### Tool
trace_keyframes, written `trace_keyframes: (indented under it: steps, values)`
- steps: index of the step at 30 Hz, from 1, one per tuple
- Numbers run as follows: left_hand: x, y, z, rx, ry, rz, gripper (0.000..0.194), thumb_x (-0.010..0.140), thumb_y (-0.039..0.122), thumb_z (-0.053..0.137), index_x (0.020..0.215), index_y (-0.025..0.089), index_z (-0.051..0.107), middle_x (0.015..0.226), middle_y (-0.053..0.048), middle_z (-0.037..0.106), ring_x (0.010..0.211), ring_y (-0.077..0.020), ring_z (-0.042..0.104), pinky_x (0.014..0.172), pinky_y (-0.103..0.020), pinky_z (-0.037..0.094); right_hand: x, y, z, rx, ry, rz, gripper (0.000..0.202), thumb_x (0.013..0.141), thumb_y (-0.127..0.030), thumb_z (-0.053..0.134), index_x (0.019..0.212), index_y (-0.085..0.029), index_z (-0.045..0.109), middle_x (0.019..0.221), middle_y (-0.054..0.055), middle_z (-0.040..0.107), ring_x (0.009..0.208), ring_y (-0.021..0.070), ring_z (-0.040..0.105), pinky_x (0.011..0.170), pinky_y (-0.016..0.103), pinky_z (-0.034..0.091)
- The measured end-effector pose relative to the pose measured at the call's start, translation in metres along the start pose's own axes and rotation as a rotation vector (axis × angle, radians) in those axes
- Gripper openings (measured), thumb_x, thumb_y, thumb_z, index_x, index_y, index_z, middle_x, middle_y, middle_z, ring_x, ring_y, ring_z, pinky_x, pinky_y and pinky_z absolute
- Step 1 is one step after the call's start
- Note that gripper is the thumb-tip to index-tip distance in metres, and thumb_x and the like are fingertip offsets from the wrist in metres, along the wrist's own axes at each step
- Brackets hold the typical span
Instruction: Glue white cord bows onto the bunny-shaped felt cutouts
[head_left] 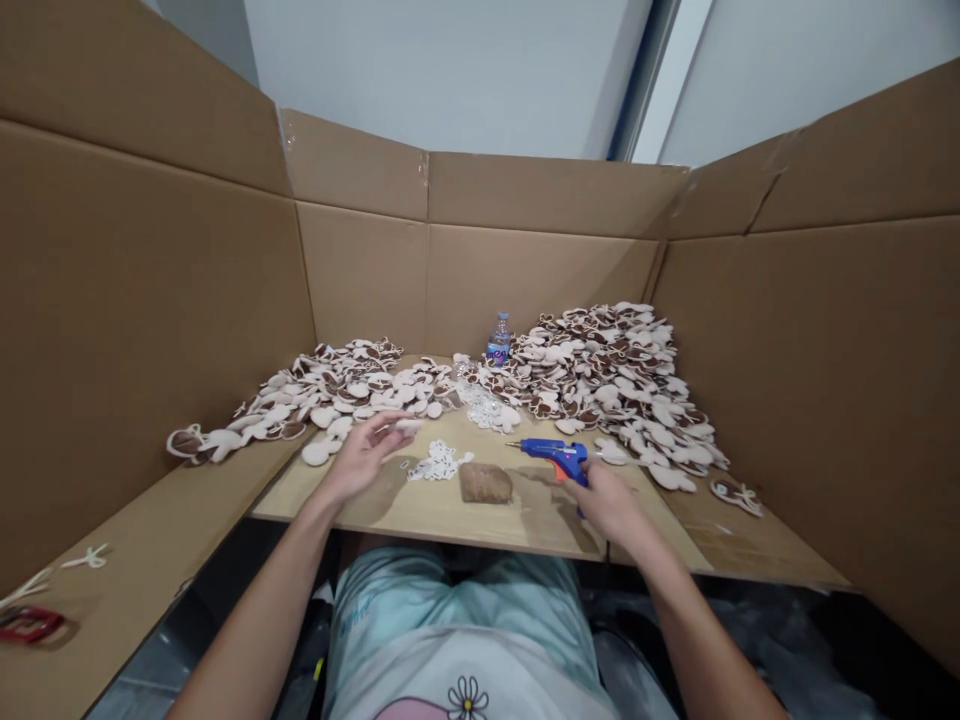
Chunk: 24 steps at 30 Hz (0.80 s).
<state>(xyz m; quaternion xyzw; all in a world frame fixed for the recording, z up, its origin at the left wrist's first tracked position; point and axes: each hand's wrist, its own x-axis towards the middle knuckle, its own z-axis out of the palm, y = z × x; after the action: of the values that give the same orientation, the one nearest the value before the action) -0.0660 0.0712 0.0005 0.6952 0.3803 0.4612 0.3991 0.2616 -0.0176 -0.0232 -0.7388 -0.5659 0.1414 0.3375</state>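
The fingers of the left hand point(358, 462) are pinching a small pale piece point(409, 427) by its near end, holding it up over the table point(390, 508). Those of the right hand point(609, 495) are wrapped around the grip of a blue glue gun point(553, 450) – its orange trigger point(560, 471) shows just ahead of them, and whether it is being pressed I cannot tell. The gun's nozzle points left, toward the pale piece but well apart from it.

Between the hands, on the table, lies a brown block point(486, 484) with rounded corners. Just beside it, to the left, is a loose heap of small white parts point(435, 464). Farther back sits a clear plastic bag point(484, 408) with more white bits, and behind that stands an upright bottle point(499, 342) with a purple and blue label.

Two heaps of pale and brown shaped pieces flank the middle: a low left pile point(349, 385) trailing toward the near left, and a taller right pile point(607, 375) leaning up near the cardboard walls point(540, 270). One looped piece point(736, 496) lies apart at the right pile's near end. Out at the far left, a white bow point(86, 557) lies near a red object point(30, 624) – cut off by the edge of view.
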Motion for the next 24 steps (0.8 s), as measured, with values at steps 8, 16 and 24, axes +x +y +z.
trace_keyframes:
  steps: [8,16,24]
  values:
    - [-0.009,0.005,0.033,-0.314,-0.097,0.021,0.017,0.080,0.030,0.069,0.090,0.017,0.065,0.117,-0.012,0.067,0.109,-0.0250,0.064,0.094,-0.036,0.048,-0.002,-0.008,0.002,0.205,0.084,-0.011,0.024,0.074,-0.029,0.048,0.093,-0.017,0.054,0.064,0.000,0.060,0.059,0.0190,0.056,0.058,0.029,0.042]
    - [-0.017,0.022,0.042,-0.300,-0.228,0.056,0.017,0.075,0.024,0.075,0.078,0.015,0.061,0.145,-0.019,0.047,0.120,-0.0305,0.059,0.100,-0.041,0.041,-0.013,-0.020,0.004,0.485,0.044,-0.121,0.043,0.073,-0.050,0.067,0.099,-0.018,0.055,0.066,-0.002,0.058,0.054,0.0147,0.050,0.054,0.026,0.039]
    - [-0.021,0.030,0.049,-0.243,-0.236,0.053,0.011,0.082,0.026,0.068,0.088,0.018,0.063,0.131,-0.013,0.061,0.109,-0.0245,0.065,0.096,-0.038,0.045,-0.024,-0.030,0.002,0.246,0.085,-0.244,0.034,0.080,-0.051,0.061,0.089,-0.018,0.054,0.067,-0.001,0.058,0.058,0.0154,0.050,0.056,0.026,0.038]
